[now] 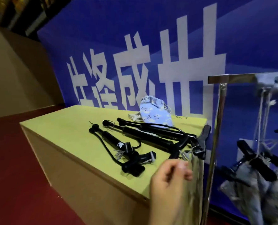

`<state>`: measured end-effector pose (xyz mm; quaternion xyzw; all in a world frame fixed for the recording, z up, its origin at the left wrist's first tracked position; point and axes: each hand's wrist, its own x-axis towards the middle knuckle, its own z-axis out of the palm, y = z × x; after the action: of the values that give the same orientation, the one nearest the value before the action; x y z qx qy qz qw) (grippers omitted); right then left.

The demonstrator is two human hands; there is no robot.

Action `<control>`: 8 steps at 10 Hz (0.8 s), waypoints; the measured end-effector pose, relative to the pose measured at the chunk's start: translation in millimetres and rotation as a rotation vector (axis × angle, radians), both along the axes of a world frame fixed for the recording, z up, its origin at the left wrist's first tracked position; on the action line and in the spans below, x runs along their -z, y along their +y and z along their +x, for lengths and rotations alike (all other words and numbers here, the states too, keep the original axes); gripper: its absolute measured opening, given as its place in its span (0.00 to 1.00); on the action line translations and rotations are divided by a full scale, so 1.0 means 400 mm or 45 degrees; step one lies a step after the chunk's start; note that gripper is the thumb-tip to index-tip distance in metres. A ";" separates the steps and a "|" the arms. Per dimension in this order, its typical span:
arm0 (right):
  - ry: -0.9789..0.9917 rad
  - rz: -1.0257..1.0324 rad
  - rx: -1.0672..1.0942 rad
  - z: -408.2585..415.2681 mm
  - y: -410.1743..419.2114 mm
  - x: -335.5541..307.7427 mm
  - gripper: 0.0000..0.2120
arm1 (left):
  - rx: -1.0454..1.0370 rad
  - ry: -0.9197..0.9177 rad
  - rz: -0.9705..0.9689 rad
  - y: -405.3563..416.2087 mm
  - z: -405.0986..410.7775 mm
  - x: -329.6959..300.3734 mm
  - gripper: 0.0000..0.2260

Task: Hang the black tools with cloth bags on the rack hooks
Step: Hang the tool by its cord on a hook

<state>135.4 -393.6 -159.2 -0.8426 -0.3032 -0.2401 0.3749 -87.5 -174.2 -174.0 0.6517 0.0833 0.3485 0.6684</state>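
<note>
item: black tools, three left lying on the yellow box top, one blue cloth bag behind them. a few already hung on the rack at right. my one visible hand, side unclear, fingers curled, seems to pinch a grey bag; blurred.

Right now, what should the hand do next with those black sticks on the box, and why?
Probably lift the cloth bag that the hand pinches at the box's near edge, and carry its black tool to the rack. Some tools already hang there with bags, while three still lie on the box. Which hand this is cannot be told.
</note>
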 end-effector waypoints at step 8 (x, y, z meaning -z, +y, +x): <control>0.427 -0.276 -0.582 -0.361 0.720 -0.015 0.26 | -0.823 0.104 -0.190 0.264 -0.178 0.132 0.07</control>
<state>-9.0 -105.8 -153.1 -0.8154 -0.4428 0.0267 0.3719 -158.6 -68.8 -227.0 0.5544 0.3377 0.5091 0.5652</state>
